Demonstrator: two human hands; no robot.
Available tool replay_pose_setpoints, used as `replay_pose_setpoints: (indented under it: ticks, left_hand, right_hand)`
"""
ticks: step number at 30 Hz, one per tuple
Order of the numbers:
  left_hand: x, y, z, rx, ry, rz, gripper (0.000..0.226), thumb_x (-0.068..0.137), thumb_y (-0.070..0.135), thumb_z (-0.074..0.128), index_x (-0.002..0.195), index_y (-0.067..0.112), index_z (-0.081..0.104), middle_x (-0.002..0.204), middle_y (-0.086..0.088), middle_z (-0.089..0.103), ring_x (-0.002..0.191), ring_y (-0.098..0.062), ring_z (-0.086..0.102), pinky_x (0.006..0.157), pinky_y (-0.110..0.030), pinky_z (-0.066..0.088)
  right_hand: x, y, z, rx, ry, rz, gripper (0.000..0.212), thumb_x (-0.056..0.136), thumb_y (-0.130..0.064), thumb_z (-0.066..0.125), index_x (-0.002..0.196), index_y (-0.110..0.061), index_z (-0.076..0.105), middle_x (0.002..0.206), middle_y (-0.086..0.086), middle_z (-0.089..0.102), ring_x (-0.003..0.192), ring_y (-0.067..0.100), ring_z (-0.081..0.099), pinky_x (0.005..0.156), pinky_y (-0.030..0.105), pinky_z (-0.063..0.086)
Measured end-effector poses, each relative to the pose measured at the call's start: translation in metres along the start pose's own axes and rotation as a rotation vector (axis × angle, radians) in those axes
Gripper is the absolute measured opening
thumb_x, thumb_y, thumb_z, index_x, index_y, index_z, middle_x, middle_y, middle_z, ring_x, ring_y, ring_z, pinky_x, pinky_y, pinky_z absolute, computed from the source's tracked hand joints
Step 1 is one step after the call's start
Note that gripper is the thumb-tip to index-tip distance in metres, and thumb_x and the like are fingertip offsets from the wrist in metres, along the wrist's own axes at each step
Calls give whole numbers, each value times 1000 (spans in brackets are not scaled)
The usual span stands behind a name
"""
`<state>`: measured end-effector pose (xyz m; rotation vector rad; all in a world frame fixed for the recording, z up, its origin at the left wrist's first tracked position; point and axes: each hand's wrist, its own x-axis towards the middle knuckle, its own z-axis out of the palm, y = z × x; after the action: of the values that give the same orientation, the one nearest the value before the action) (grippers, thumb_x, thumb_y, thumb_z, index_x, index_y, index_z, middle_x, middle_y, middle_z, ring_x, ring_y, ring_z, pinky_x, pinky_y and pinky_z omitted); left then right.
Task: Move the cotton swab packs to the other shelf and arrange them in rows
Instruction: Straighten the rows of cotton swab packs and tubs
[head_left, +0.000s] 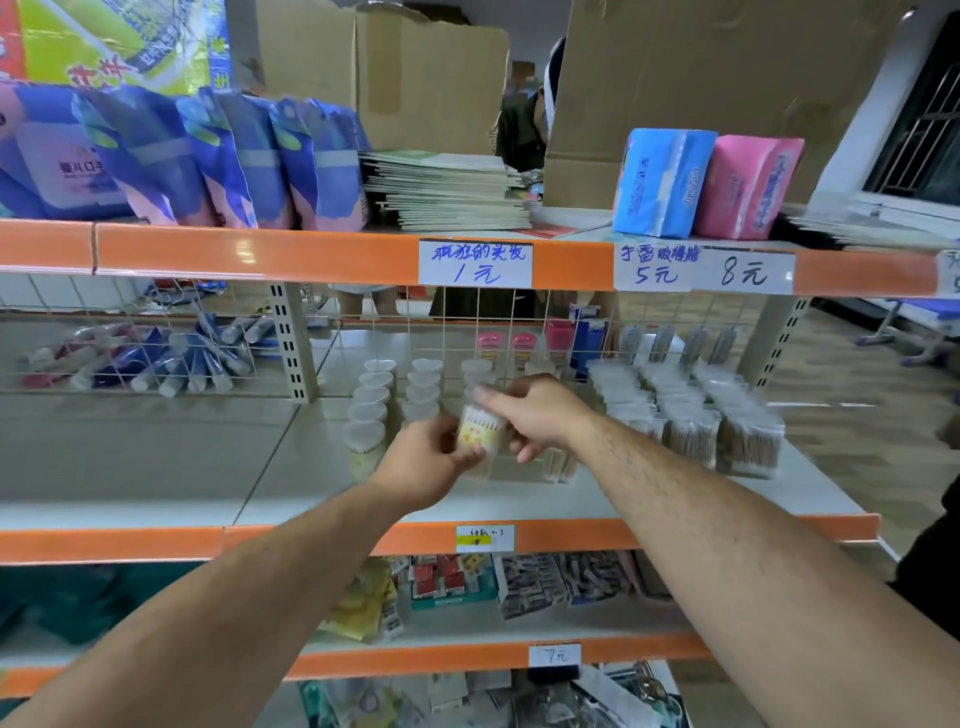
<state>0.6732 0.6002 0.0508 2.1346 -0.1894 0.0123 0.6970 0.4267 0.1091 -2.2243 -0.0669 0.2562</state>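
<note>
- Step in hand: judged from the layout, one pack is being set into place. A small clear plastic cotton swab pack with a yellow label (480, 434) is held above the grey middle shelf (156, 457), just right of the rows of clear lidded cotton swab tubs (371, 397) that stand front to back there.
- The left hand (426, 457) grips the pack's lower part. Its fingers (467, 457) are narrowly curled round the base, thumb side towards the rows.
- The right hand (540, 415) holds the pack from above and from the side away from the rows. Its fingers (524, 452) are curled, and one lies across the lid. Blur hides the exact contact.
- Next move, as a guess: lower the pack upright into a row just right of the standing rows, in line with its neighbours, then let go without tipping them. That spot is partly hidden by the hands.
- Clear bagged cotton swabs (727, 431) are stacked well right of the rows.
</note>
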Motion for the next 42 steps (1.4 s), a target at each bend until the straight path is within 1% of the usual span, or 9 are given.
replay_pose_setpoints:
  ticks: [4,8,10,12,14,16,25,30,42]
  left_hand:
    - [1,4,-5,-280,-65,-89,18,97,16,61,114,10,66,105,-5,72,102,-30,66,86,-44,56]
    - [4,2,-4,-268,-98,-69,22,97,20,62,118,14,65,110,-3,71,108,-27,65,93,-42,55]
    - [7,-2,-5,-80,-75,-11,44,96,27,62,138,21,53,136,3,59,127,-19,54,108,-39,43]
    - [8,-4,-11,280,-3,60,68,97,36,56,156,28,24,158,10,26,146,-11,24,120,-33,23]
    - [10,-8,-18,573,42,127,74,98,44,44,158,29,4,163,13,1,150,-5,-2,123,-31,6]
    - [13,-14,-24,726,23,127,73,98,47,34,158,29,-4,163,12,-9,149,-4,-11,123,-33,-4]
    - [17,-35,-37,797,-7,7,75,93,49,23,157,25,-9,165,7,-7,150,-7,-6,123,-35,-1]
    - [19,-45,-42,833,-20,-2,78,90,51,20,157,24,-12,165,3,-4,151,-11,-4,123,-35,0]
    - [21,-43,-33,858,-40,-9,73,97,47,24,158,19,-5,165,2,-4,151,-8,-6,123,-34,-2]
  right_hand:
    - [-1,3,-5,139,-50,-34,31,89,-36,68,112,-16,68,105,6,69,88,22,71,62,33,58]
    - [4,7,-4,135,-64,-98,40,84,-25,76,122,-17,64,105,5,70,84,20,71,60,30,58]
    - [9,9,-2,94,-22,-102,41,81,-26,78,119,-17,64,105,3,69,84,19,71,62,30,59]
    - [17,15,0,-48,40,-102,46,76,-32,80,118,-21,64,108,-3,65,88,15,68,68,31,61]
    - [23,21,4,-270,84,-96,54,72,-38,78,121,-25,62,114,-6,63,93,10,63,77,29,58]
    - [29,27,10,-365,106,-73,58,71,-40,76,125,-26,59,117,-6,61,97,11,60,82,25,53]
    - [63,46,39,-529,118,28,36,82,-33,70,111,-16,58,99,0,63,84,16,61,76,32,56]
    - [73,51,48,-530,153,38,49,85,-38,68,125,-14,53,113,3,62,97,21,61,83,34,54]
    - [85,55,49,-504,176,21,51,87,-35,66,130,-14,50,120,3,61,103,20,61,84,34,54]
